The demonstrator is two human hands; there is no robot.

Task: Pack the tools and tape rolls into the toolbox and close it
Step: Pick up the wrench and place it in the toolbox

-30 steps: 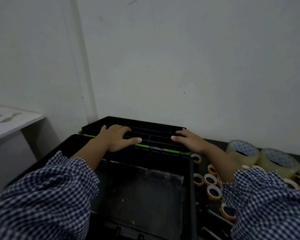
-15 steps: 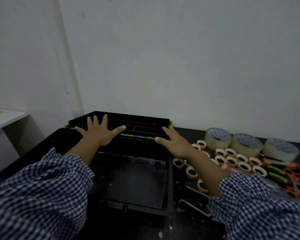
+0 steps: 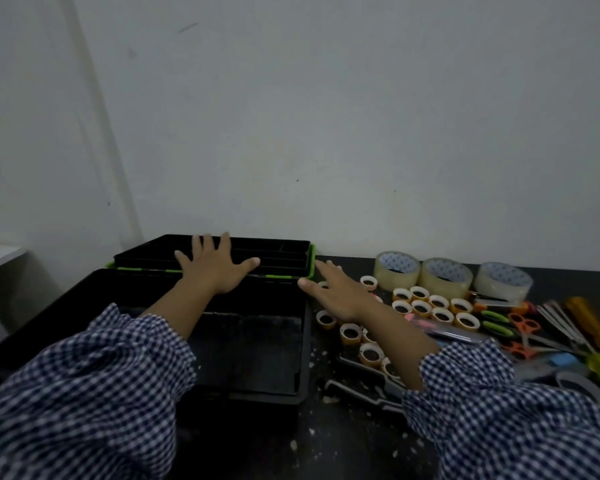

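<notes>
So: box open, nothing packed yet.
The left hand (image 3: 215,271) lies flat, fingers spread, on the tray (image 3: 274,254) beyond the toolbox (image 3: 250,351). The right hand (image 3: 336,292) has straight fingers and holds nothing, beside the box's far corner. Small rolls (image 3: 421,308) sit under and just right of it, with big rolls (image 3: 445,277) and scissors (image 3: 525,322) further right. Probably best: take the nearest small rolls first, lift clear of the box rim, set them down left. The wall (image 3: 361,133) hems the tray behind — free room lies toward the body.

We extend our left hand (image 3: 215,270) flat, fingers spread toward 12 o'clock, thumb toward 3 o'clock. Our right hand (image 3: 335,292) lies flat, fingers toward 11 o'clock.
</notes>
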